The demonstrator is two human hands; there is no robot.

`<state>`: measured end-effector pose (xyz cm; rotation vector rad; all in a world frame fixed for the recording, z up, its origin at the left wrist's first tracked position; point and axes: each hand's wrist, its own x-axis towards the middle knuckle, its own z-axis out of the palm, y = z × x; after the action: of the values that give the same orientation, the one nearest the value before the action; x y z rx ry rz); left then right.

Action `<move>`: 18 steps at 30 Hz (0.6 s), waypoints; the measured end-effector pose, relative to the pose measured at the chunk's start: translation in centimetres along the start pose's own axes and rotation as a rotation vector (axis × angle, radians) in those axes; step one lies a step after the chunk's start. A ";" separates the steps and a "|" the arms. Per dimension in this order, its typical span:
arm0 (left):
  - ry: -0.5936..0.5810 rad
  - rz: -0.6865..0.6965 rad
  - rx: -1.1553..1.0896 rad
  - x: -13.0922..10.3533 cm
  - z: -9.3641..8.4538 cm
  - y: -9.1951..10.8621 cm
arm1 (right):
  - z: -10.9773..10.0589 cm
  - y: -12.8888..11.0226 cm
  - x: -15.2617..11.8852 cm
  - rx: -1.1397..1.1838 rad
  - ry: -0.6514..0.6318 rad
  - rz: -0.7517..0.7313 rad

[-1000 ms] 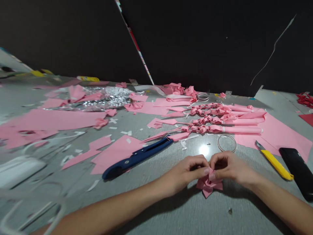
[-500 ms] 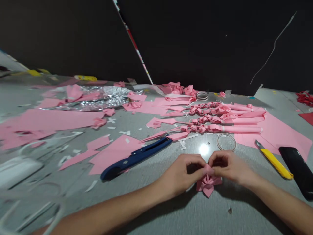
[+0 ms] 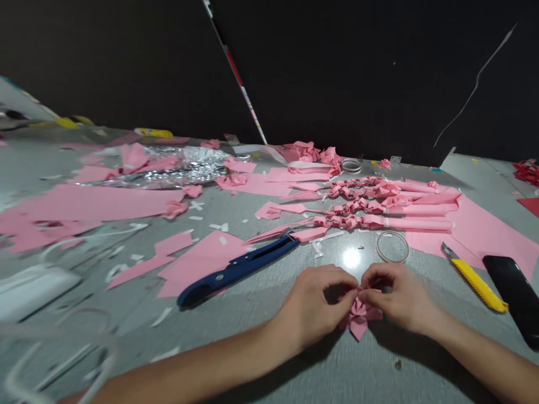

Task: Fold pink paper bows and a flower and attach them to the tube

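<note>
A pink folded paper flower (image 3: 359, 322) with pointed petals is held just above the grey table, low and right of the middle. My left hand (image 3: 322, 300) pinches its far edge between thumb and fingers. From the other side, my right hand (image 3: 393, 294) grips the same edge, its fingertips close to the left ones. The upper petals are partly hidden by my fingers. Behind the hands lies a thin ring (image 3: 392, 247). Left of them rests a dark blue tool with long handles (image 3: 240, 272), its kind not clear.
Pink paper chains with rolled tubes (image 3: 421, 223) lie beyond my hands. At right are a yellow box cutter (image 3: 478, 285) with its blade out and a black phone (image 3: 514, 297). Pink paper sheets (image 3: 206, 261), scraps and crinkled silver foil (image 3: 189, 165) cover the left. A black wall (image 3: 337, 67) rises behind.
Both hands keep hold of the flower. My fingertips have shifted slightly down over its upper petal, covering more of it. The view has moved a little.
</note>
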<state>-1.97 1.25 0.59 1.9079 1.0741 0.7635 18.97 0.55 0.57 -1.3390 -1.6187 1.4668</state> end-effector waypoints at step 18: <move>0.154 0.441 0.226 -0.5 0.6 -1.5 | 0.2 0.5 0.2 0.007 0.050 -0.030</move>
<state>-2.33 1.13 -1.06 2.3519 0.8652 1.0849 18.87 0.56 0.04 -1.3319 -1.5943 1.4093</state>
